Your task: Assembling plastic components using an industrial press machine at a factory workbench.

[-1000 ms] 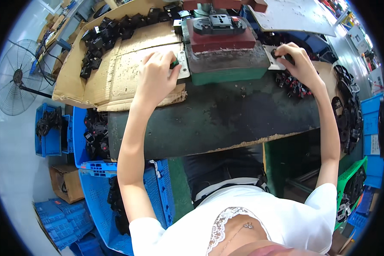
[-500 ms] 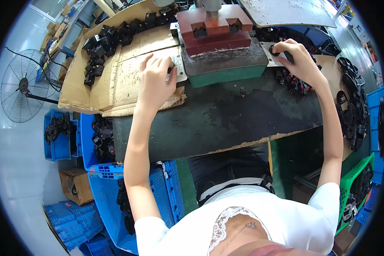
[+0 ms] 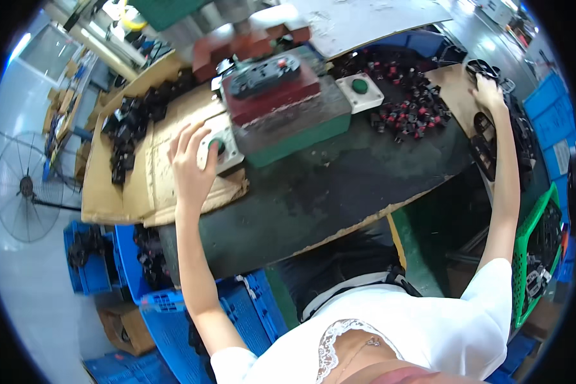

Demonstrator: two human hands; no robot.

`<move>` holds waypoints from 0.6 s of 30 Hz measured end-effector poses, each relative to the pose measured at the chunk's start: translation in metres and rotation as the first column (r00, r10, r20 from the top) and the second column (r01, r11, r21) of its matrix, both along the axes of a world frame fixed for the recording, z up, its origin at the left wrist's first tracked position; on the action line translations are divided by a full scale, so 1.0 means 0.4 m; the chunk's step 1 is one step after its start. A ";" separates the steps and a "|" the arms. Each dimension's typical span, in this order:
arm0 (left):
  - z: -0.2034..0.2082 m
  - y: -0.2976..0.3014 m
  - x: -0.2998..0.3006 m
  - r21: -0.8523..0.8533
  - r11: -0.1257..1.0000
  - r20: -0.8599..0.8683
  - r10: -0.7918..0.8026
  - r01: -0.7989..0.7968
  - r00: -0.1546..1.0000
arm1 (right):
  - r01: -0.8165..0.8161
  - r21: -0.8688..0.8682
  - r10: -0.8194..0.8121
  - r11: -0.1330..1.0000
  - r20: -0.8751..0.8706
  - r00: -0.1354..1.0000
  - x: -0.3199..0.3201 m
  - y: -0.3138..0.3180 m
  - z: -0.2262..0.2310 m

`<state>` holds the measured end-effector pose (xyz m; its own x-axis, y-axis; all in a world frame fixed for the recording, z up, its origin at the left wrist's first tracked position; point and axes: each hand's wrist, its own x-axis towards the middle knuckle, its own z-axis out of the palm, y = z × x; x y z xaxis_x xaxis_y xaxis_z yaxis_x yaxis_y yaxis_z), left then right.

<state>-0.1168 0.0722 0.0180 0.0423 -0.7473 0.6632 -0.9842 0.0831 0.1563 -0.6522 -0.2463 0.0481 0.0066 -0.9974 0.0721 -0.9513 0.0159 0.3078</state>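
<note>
My left hand (image 3: pixel 192 160) is open, fingers spread, beside a white plate (image 3: pixel 232 157) with a dark green push button (image 3: pixel 219 146). At the far right, the fingers of my right hand (image 3: pixel 489 95) close on the edge of a black looped plastic part (image 3: pixel 481 68), at the top of a row of similar parts. Between my hands, a long black plastic piece (image 3: pixel 265 75) with a small red spot lies on the red lower block (image 3: pixel 275 99) of a press. The notched red upper block (image 3: pixel 249 48) is raised behind it, blurred.
A second green button (image 3: pixel 360 86) sits on a white plate right of the press. Small black and red parts (image 3: pixel 416 112) are heaped beyond it. An open cardboard box (image 3: pixel 166 173) with black blocks is at left. Blue crates (image 3: pixel 173 320), a green basket (image 3: pixel 525 269) and a fan (image 3: pixel 27 185) surround the bench.
My right hand has left its button and moved right to the black parts. My left hand has come off its button. The red upper block has risen, uncovering the black piece. The view has turned.
</note>
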 end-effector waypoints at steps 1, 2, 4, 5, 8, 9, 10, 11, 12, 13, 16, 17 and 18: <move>-0.006 0.003 0.009 -0.001 1.000 0.007 0.009 -0.009 1.000 | 0.100 0.145 -0.101 0.984 -0.006 0.995 -0.031 -0.035 -0.012; 0.000 0.001 0.005 0.034 0.999 0.023 0.018 -0.019 1.000 | 0.006 0.220 -0.019 0.975 0.057 0.998 -0.068 -0.117 -0.095; -0.001 0.002 0.007 0.018 0.998 -0.038 0.056 -0.056 0.998 | 0.007 0.169 -0.001 0.986 -0.036 0.999 -0.086 -0.103 -0.067; -0.009 0.004 0.014 0.013 0.996 -0.047 0.087 -0.087 0.995 | 0.049 0.127 -0.045 0.991 -0.037 0.998 -0.050 -0.098 -0.058; 0.000 -0.013 0.003 0.031 0.999 -0.146 0.040 -0.036 0.988 | 0.164 0.033 -0.165 0.986 0.015 0.986 -0.097 -0.157 -0.056; 0.002 -0.013 -0.001 0.027 0.999 -0.140 0.032 -0.029 0.990 | 0.172 0.035 -0.172 0.985 0.002 0.985 -0.092 -0.164 -0.055; 0.003 -0.015 -0.005 0.043 0.999 -0.209 0.026 -0.017 0.978 | 0.196 0.049 -0.194 0.979 -0.050 0.980 -0.086 -0.155 -0.053; 0.004 -0.020 -0.008 0.059 0.998 -0.278 0.020 -0.004 0.960 | 0.199 0.015 -0.199 0.980 -0.011 0.980 -0.095 -0.159 -0.061; 0.006 -0.026 -0.014 0.072 0.996 -0.357 -0.014 0.043 0.934 | 0.203 -0.021 -0.203 0.979 0.027 0.979 -0.099 -0.160 -0.070; 0.013 -0.039 -0.018 0.067 0.996 -0.354 -0.024 0.052 0.935 | 0.140 -0.099 -0.140 0.985 0.010 0.990 -0.107 -0.155 -0.081; 0.045 -0.078 -0.026 0.075 0.988 -0.403 -0.094 0.135 0.910 | 0.038 -0.121 -0.048 0.992 -0.080 0.996 -0.101 -0.153 -0.076; 0.067 -0.099 -0.025 0.106 0.978 -0.413 -0.121 0.180 0.902 | 0.016 -0.142 -0.025 0.990 -0.060 0.998 -0.105 -0.158 -0.075; 0.085 -0.125 -0.024 0.137 0.965 -0.426 -0.148 0.226 0.893 | -0.004 -0.164 -0.003 0.987 -0.043 0.999 -0.116 -0.163 -0.073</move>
<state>-0.1262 0.0223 0.0518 0.1281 -0.8718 0.4728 -0.7987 0.1919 0.5703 -0.6984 -0.3114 0.0190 0.0139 -0.9721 0.2340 -0.9374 0.0688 0.3414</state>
